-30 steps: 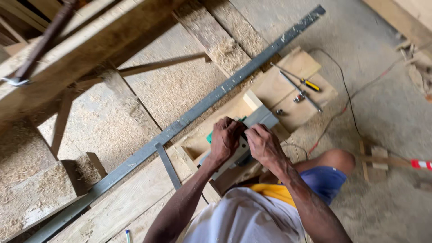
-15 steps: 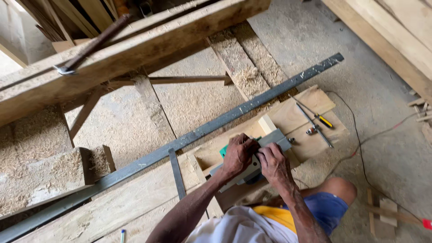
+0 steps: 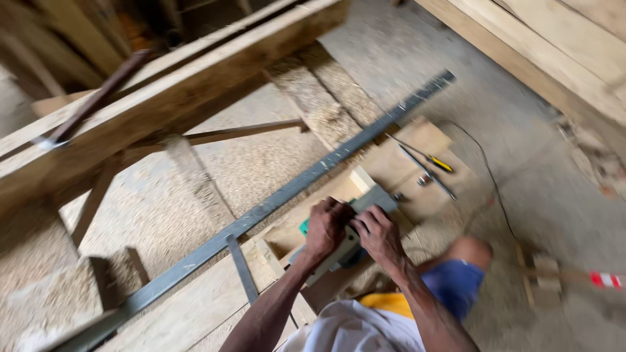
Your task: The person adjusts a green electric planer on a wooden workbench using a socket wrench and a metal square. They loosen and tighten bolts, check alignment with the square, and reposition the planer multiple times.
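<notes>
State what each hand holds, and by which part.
Both hands grip one grey-and-green power tool on the wooden board: left hand on its top near the green end, right hand on its rear body.

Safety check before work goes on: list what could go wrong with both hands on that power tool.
1. The left hand and right hand crowd together on the grey power tool; a slip could bring fingers close to its working side.
2. The thin cable trails over the floor beside the knee and could snag.
3. The yellow-handled screwdriver and other loose tools lie on the wooden board just ahead, and vibration may shift them.
</notes>
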Action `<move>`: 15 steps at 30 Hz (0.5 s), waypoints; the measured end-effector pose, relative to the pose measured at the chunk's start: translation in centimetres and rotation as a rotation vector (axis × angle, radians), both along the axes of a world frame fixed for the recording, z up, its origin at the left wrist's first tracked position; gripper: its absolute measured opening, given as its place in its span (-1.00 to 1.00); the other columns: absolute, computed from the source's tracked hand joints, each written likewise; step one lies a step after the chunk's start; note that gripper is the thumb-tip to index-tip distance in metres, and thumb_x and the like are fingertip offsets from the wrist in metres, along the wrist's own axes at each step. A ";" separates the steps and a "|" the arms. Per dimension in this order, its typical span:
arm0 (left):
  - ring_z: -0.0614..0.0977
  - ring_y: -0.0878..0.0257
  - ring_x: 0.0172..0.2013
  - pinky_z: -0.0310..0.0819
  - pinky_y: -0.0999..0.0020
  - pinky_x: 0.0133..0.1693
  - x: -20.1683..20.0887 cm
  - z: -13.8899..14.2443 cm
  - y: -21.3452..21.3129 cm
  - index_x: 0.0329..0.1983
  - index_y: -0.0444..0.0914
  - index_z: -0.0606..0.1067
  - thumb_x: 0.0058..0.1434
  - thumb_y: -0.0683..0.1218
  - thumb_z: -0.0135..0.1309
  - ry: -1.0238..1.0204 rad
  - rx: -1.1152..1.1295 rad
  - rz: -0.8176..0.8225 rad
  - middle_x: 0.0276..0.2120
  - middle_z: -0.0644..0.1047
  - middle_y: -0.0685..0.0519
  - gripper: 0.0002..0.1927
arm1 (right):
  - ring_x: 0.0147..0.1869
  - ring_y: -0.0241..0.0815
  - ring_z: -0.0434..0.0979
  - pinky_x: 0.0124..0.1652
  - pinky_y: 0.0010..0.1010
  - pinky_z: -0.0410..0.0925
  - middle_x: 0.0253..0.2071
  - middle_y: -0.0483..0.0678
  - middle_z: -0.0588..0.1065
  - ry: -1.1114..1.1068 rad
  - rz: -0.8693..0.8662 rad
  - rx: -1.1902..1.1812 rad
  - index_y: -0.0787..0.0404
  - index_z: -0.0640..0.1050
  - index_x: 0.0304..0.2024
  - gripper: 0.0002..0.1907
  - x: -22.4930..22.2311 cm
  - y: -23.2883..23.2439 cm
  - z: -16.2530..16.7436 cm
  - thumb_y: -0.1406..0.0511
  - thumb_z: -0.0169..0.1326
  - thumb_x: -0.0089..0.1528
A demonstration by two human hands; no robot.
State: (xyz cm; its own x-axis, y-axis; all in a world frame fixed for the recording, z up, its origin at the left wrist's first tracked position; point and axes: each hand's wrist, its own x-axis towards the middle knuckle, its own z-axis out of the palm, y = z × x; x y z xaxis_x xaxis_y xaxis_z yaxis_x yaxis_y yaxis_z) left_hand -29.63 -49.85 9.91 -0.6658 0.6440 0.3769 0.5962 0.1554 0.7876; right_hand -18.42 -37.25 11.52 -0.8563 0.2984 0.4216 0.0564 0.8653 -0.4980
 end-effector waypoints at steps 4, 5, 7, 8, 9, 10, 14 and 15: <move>0.56 -0.16 -0.29 0.44 -0.06 -0.25 0.4 -0.3 1.4 -0.24 -0.19 0.61 0.04 -0.24 0.15 0.074 -0.029 0.013 -0.34 0.54 -0.13 -0.79 | -0.23 0.07 0.53 -0.27 -0.17 0.40 -0.26 0.02 0.46 -0.028 0.021 -0.022 0.24 0.58 -0.19 -0.82 1.1 1.6 -0.7 0.41 0.23 0.15; 0.57 -0.15 -0.29 0.45 -0.05 -0.24 0.3 -0.5 1.8 -0.23 -0.19 0.62 0.03 -0.24 0.15 0.066 -0.039 0.014 -0.34 0.54 -0.13 -0.78 | -0.22 0.05 0.54 -0.27 -0.19 0.41 -0.25 0.01 0.45 -0.045 0.026 -0.031 0.22 0.58 -0.18 -0.83 1.3 2.0 -0.9 0.42 0.21 0.16; 0.58 -0.14 -0.29 0.48 -0.03 -0.24 0.5 -0.8 2.6 -0.22 -0.17 0.63 0.03 -0.24 0.15 0.042 -0.071 0.002 -0.33 0.54 -0.12 -0.77 | -0.19 0.05 0.53 -0.25 -0.19 0.41 -0.23 0.02 0.43 -0.069 0.012 -0.050 0.21 0.56 -0.21 -0.86 1.5 2.6 -1.7 0.41 0.22 0.19; 0.59 -0.13 -0.28 0.48 -0.03 -0.23 0.4 -1.0 3.0 -0.23 -0.17 0.63 0.03 -0.24 0.16 0.070 -0.069 -0.020 -0.32 0.55 -0.11 -0.77 | -0.18 0.07 0.52 -0.23 -0.19 0.40 -0.23 0.04 0.41 -0.072 -0.006 -0.054 0.23 0.53 -0.23 -0.87 1.5 2.9 -2.1 0.39 0.23 0.20; 0.59 -0.12 -0.28 0.48 -0.02 -0.22 0.5 -1.1 3.3 -0.23 -0.16 0.62 0.03 -0.23 0.16 0.096 -0.068 -0.046 -0.31 0.55 -0.10 -0.78 | -0.17 0.09 0.50 -0.21 -0.18 0.40 -0.23 0.05 0.40 -0.077 -0.025 -0.063 0.24 0.51 -0.26 -0.85 1.7 3.1 -2.5 0.38 0.25 0.21; 0.60 -0.11 -0.27 0.49 -0.02 -0.21 0.5 -1.1 3.6 -0.24 -0.16 0.62 0.03 -0.23 0.17 0.126 -0.065 -0.064 -0.30 0.56 -0.08 -0.78 | -0.19 0.07 0.50 -0.23 -0.18 0.39 -0.23 0.05 0.39 -0.087 -0.039 -0.073 0.25 0.51 -0.27 -0.84 1.9 3.3 -2.8 0.37 0.26 0.20; 0.61 -0.09 -0.27 0.50 0.00 -0.22 0.8 -0.7 4.2 -0.22 -0.14 0.63 0.04 -0.27 0.13 0.103 -0.149 -0.107 -0.29 0.55 -0.05 -0.74 | -0.22 -0.01 0.50 -0.26 -0.21 0.40 -0.22 0.02 0.39 -0.052 0.015 -0.146 0.28 0.56 -0.17 -0.83 2.7 4.2 -3.0 0.40 0.23 0.20; 0.61 -0.09 -0.26 0.50 0.00 -0.22 0.8 -0.5 4.2 -0.21 -0.14 0.63 0.06 -0.27 0.13 0.109 -0.152 -0.110 -0.29 0.55 -0.05 -0.75 | -0.22 -0.03 0.51 -0.26 -0.23 0.40 -0.21 0.01 0.40 -0.026 0.058 -0.179 0.28 0.58 -0.11 -0.81 2.9 4.4 -2.7 0.42 0.22 0.21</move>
